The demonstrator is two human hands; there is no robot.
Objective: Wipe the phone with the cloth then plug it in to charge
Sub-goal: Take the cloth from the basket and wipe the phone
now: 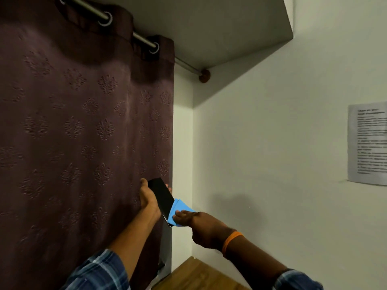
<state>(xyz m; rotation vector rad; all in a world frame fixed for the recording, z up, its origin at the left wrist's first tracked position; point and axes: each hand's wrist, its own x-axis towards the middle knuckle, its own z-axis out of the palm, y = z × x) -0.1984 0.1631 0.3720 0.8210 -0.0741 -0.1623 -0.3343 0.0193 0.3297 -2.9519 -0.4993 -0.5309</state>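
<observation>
While curtain hangs left | white wall right | wood floor

Phone: we see a black phone, screen dark, tilted, top toward 11 o'clock.
Cloth: our blue cloth lies folded against its 5 o'clock end.

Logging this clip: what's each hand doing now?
Left hand: holding the phone.
Right hand: holding the blue cloth against the phone.

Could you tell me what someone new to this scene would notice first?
Low in the middle, the left hand holds a black phone while the right hand presses a blue cloth against its lower end. Behind them a dark purple curtain fills the left side, and a printed sheet hangs on the right wall.
</observation>
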